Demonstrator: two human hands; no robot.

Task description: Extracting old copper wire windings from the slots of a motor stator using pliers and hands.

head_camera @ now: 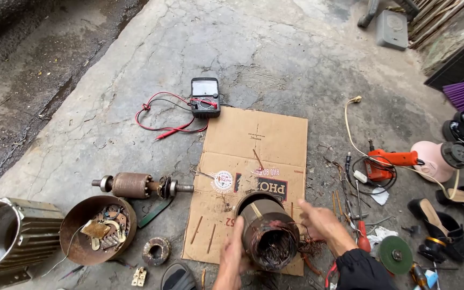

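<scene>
Both grips clasp the stator [268, 232]: left hand [233, 255], right hand [320, 221], axis tilted, copper-filled mouth toward camera.

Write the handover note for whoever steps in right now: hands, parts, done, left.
Left hand grips the near side of the stator core; right hand steadies its far side, over the cardboard sheet.
Rotor, end bell and housing lie apart to the left; multimeter beyond the cardboard.
Done: motor disassembled.
Left: copper windings still fill the core.
</scene>
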